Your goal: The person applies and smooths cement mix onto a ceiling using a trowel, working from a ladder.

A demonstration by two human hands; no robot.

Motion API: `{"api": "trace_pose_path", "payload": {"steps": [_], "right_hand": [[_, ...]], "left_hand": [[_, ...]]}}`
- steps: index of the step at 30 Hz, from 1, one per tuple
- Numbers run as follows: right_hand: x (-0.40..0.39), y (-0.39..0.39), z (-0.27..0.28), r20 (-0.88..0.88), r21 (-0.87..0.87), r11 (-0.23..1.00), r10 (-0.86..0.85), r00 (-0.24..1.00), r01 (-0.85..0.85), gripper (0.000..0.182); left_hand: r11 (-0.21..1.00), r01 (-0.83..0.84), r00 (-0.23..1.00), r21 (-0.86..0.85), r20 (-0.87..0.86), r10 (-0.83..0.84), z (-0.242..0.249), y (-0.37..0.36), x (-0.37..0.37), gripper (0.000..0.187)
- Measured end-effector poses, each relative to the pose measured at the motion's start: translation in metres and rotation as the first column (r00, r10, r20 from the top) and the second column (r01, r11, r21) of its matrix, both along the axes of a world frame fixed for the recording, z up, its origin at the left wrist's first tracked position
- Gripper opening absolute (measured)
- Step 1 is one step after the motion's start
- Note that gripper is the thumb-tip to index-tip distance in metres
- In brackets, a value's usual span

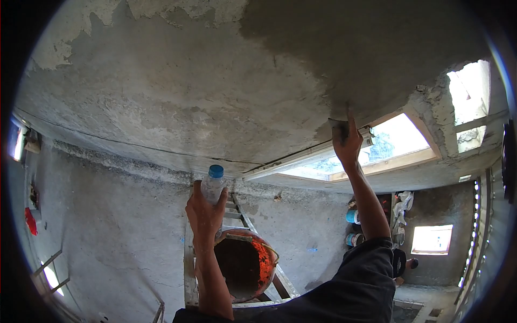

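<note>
My left hand (205, 214) is wrapped round a clear plastic bottle (214, 185) with a blue cap, held upright. Just below it, an orange bucket (264, 266) with a dark inside sits at the ladder (285, 282). Raised to the wall (242, 102), my right hand (349, 141) grips a dark, flat piece (337, 128) whose exact kind I cannot make out. The index finger points up along the wall surface. A darker, damp-looking patch (366, 59) spreads above this hand, beside paler, rough plaster.
Right of my right hand is a bright window (398, 137) with a wooden frame. A long pale strip (301, 160) runs along its lower left side. Far below, several paint buckets (353, 216) stand near a person (399, 264). A red item (30, 220) is at far left.
</note>
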State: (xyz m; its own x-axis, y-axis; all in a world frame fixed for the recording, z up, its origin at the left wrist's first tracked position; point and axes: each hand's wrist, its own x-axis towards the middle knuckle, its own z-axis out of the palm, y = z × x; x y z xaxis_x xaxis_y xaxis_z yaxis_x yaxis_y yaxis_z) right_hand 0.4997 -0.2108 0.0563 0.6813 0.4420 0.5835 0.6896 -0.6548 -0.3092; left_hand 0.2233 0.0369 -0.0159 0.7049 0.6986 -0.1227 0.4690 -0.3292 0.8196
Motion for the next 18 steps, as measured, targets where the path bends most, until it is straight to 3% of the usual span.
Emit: {"api": "trace_pose_path", "payload": {"steps": [7,14,18], "right_hand": [[0.005,0.000,-0.001,0.054,-0.059,0.998,0.000,0.999,0.003,0.060],[-0.003,0.004,0.001,0.042,0.018,0.999,0.030,0.999,-0.031,0.060],[0.012,-0.001,-0.005,0.123,-0.014,1.000,-0.007,0.992,0.009,0.060]], "left_hand": [[1.000,-0.005,1.000,0.000,0.012,0.005,-0.003,0.000,-0.001,0.045],[1.000,0.005,1.000,0.011,0.000,-0.005,-0.003,0.001,-0.001,0.048],[1.000,0.001,1.000,0.005,-0.004,-0.001,0.000,0.000,0.000,0.048]]}}
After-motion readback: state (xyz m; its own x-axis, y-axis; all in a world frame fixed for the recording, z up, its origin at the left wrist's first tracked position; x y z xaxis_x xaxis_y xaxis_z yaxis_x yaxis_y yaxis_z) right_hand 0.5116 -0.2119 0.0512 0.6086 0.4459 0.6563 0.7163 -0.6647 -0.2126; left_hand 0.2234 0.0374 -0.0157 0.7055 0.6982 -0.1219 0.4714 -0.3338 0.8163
